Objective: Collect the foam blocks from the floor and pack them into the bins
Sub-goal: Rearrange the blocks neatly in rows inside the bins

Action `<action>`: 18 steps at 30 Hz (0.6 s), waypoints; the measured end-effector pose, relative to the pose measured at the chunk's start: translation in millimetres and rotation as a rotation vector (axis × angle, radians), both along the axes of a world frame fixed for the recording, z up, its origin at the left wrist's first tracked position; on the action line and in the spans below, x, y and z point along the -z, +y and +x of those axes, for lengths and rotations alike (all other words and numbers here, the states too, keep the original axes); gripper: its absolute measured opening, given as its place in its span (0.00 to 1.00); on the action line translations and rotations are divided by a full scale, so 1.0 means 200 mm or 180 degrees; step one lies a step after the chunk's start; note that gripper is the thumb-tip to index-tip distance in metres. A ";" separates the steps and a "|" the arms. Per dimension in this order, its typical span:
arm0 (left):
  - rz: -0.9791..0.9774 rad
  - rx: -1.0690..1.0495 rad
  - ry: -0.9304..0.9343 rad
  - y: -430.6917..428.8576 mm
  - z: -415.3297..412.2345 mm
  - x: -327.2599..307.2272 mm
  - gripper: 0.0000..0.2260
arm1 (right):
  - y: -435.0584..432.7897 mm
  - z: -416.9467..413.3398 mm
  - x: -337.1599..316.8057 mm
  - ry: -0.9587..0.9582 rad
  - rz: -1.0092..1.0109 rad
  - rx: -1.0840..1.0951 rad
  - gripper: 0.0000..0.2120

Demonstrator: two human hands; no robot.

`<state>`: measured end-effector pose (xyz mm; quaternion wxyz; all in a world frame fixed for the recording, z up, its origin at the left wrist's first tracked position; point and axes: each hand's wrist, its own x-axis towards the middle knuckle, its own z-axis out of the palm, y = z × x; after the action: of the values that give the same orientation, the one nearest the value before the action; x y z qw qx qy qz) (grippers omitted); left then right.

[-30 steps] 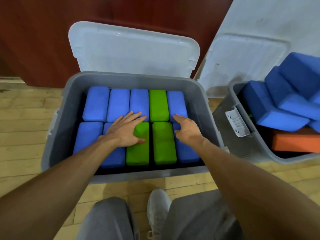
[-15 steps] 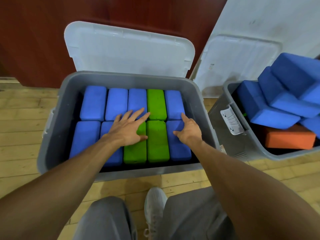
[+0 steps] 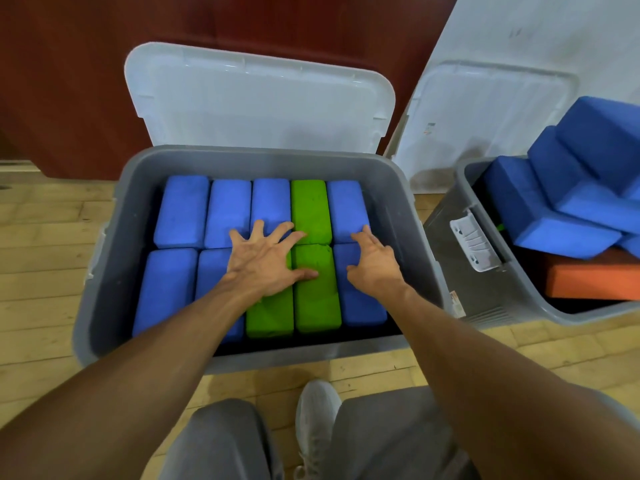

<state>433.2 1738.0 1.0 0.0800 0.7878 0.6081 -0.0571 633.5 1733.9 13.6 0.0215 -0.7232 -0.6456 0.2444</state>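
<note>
**packrat_99:** ok so what are the hands up to here?

**foam_guy:** Both arms reach straight down into the grey bin (image 3: 263, 157) on the wooden floor (image 3: 45, 237). The left hand (image 3: 266, 261) lies flat, fingers splayed wide. Its palm is on the front row over a green block and the blue one beside it, and its fingertips reach the back row. The right hand (image 3: 375, 261) presses on the front-right blue block, with fingers stretched to the seam between the rows and only slightly bent. Neither hand is grasping anything, they're just resting on top.

**packrat_99:** and the count?

**foam_guy:** Ten in that bin, two rows of five, packed tight. Seven are blue foam blocks (image 3: 181, 211) and three are green foam blocks (image 3: 310, 211), one green at the back and two in front. The second bin (image 3: 446, 244) on the right has piled blue blocks (image 3: 540, 216), at least three, lying tilted on one orange block (image 3: 595, 278). The frame edge cuts off the rest. Two white lids (image 3: 259, 98) lean up behind the bins. There's also one white shoe (image 3: 317, 410) between the knees.
</note>
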 end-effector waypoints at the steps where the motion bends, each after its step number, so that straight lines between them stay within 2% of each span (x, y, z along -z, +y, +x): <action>1: 0.0013 -0.0038 -0.0018 0.00 0.00 0.00 0.39 | 0.00 0.00 -0.01 -0.0054 -0.0006 -0.0003 0.31; 5: -0.0006 -0.0163 -0.0060 -0.01 0.03 0.01 0.38 | 0.01 -0.01 -0.02 -0.0441 -0.0158 -0.0129 0.30; 8: -0.0376 -0.0154 -0.0164 0.00 0.03 -0.01 0.35 | 0.00 -0.05 -0.05 -0.0797 -0.0326 -0.0255 0.29; 11: -0.0671 -0.0121 -0.0595 -0.02 -0.02 -0.03 0.31 | 0.00 -0.11 -0.08 -0.1243 -0.0009 -0.0452 0.26; 14: -0.0574 -0.0091 -0.0876 -0.04 -0.14 -0.05 0.32 | -0.01 -0.15 -0.09 -0.0988 0.0058 -0.0740 0.34; 16: -0.0436 -0.0228 -0.0758 -0.05 -0.26 -0.06 0.34 | -0.02 -0.18 -0.09 -0.0730 -0.0159 -0.0887 0.38; 18: -0.0525 -0.0419 -0.0539 -0.07 -0.37 -0.07 0.38 | -0.02 -0.19 -0.09 -0.0530 -0.0279 -0.0832 0.37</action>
<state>359.1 1724.6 15.7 0.1990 0.7390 0.6427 -0.0349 595.0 1730.7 30.7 -0.0957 -0.6510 -0.7225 0.2122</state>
